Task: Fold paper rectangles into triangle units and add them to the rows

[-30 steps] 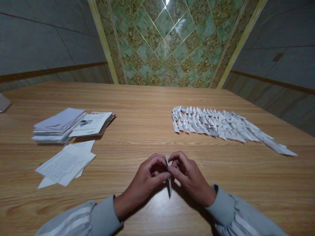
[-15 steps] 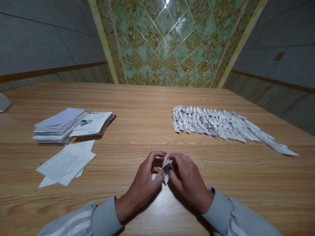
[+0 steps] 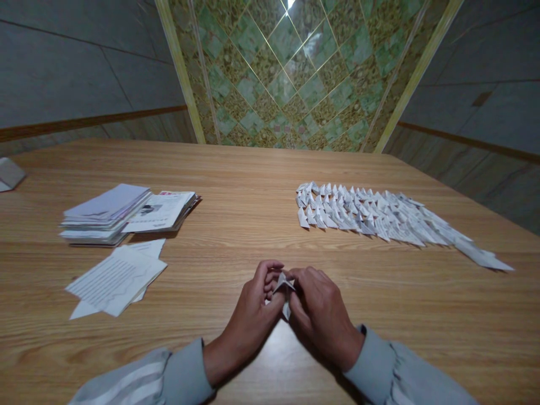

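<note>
Between my two hands, low over the near middle of the table, is a small folded paper boat (image 3: 284, 283) of pale printed paper, its peak pointing up. My left hand (image 3: 257, 306) is closed on its left side, the thumb against the paper and the fingers curled behind. My right hand (image 3: 323, 309) pinches the other side with thumb and index finger. Part of the paper is hidden by the fingers. Beyond my right hand, rows of similar folded paper boats (image 3: 350, 208) stand close together on the table.
The wooden table (image 3: 236, 191) stretches to a tiled wall. On the left lie a stack of paper (image 3: 105, 205), a printed pile (image 3: 164, 211) beside it, and several loose printed sheets (image 3: 118, 275) nearer me. A pale boxy object (image 3: 10, 174) sits at the far left edge.
The folded paper has turned slightly in my fingers, and its side points now spread wider. My left fingers have shifted behind it. The whole view has moved slightly.
</note>
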The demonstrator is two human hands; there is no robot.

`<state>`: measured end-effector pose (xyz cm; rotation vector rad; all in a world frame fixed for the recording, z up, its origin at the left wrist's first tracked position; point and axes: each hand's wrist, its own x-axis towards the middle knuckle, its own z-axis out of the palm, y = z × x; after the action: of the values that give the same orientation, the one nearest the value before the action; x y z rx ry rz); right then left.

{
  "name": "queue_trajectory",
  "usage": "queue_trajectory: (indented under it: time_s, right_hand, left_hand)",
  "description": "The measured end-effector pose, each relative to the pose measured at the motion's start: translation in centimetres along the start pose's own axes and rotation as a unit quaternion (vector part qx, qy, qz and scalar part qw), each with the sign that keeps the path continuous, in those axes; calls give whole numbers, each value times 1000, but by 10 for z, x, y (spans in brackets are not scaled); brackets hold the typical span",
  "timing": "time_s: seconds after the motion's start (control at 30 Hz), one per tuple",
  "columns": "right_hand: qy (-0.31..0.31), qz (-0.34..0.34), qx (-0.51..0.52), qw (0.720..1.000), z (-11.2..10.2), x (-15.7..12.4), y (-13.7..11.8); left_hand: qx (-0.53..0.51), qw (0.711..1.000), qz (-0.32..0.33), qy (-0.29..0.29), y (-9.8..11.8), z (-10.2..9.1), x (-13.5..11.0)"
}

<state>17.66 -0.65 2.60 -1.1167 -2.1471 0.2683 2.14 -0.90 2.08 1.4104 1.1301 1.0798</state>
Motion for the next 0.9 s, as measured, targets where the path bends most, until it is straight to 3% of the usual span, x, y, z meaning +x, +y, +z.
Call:
queue_trajectory:
  time_s: [0.43, 0.6, 0.77, 0.9]
  right_hand:
    - [-26, -23, 1, 999, -3, -2, 3]
    - [-22, 15, 120, 992, -6, 0, 4]
    - [-30, 159, 311, 937, -8, 3, 5]
    - [-34, 201, 392, 897, -6, 4, 6]
  left_hand:
    - [-37, 996, 59, 51, -3, -7, -3]
    - [17, 993, 95, 70, -6, -12, -2]
    - [134, 965, 224, 35, -6, -16, -4]
    - [187, 934, 303, -11, -4, -17, -6]
